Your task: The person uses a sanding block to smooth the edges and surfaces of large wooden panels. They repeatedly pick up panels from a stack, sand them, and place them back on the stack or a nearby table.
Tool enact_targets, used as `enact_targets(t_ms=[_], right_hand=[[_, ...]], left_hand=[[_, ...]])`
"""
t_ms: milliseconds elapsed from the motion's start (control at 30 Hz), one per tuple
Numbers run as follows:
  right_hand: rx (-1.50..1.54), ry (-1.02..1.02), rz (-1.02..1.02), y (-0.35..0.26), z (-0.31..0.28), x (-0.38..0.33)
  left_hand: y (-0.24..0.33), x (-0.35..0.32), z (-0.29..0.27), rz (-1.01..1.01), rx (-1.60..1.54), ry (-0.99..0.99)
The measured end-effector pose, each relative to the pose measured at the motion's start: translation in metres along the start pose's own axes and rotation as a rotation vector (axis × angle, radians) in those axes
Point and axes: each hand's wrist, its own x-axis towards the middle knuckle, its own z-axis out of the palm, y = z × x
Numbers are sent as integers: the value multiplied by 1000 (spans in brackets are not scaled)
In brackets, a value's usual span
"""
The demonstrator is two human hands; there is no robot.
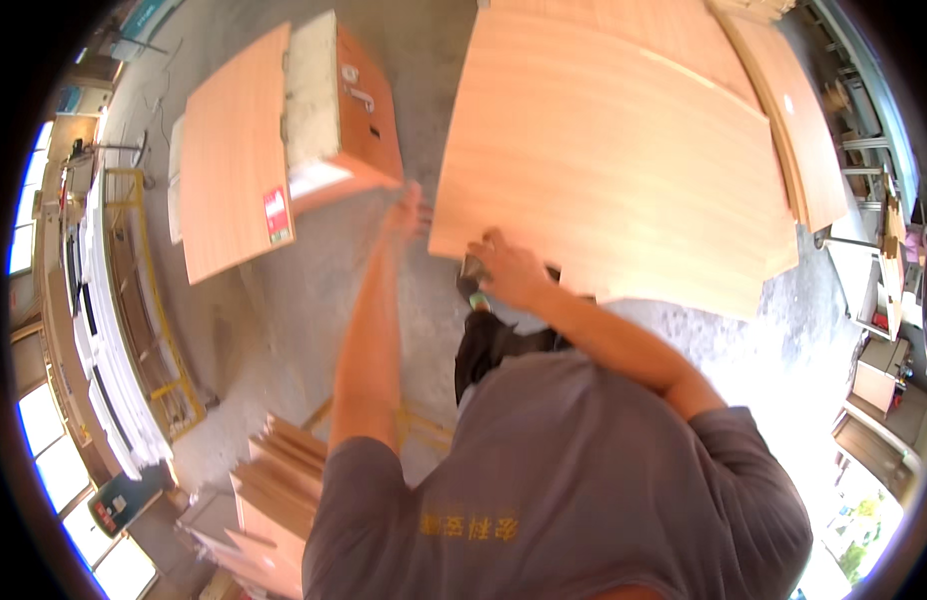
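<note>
Biggest piece on my feed: a pale orange wood-grain panel [604, 170], smooth and flat, overlapping more boards [804, 130] on its right. Grey concrete floor [234, 345] around it, a red-labelled board [234, 170] well off to its left. My right hand [514, 270] is at the panel's near-left corner, fingers bent, can't tell if they're clamped on that unclear dark object [472, 282]. Left hand [411, 213], just off the panel's left edge, is too blurred to read its fingers.

A broad, flat, pale orange wood-grain panel [604, 170] is lying on the far right, its left edge slanting.
</note>
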Motion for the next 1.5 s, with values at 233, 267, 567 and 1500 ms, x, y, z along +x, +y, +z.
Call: enact_targets(t_ms=[233, 267, 567, 1500], right_hand=[[671, 416, 880, 68, -11, -129], [864, 577, 1061, 96, -2, -163], [1813, 1335, 968, 186, 63, -285], [1248, 368, 415, -98, 3, 437]], left_hand=[[19, 10, 65, 385, 467, 301], [18, 3, 60, 395, 451, 297], [5, -65, -76, 157, 590, 446], [-250, -192, -335, -333, -802, 1235]])
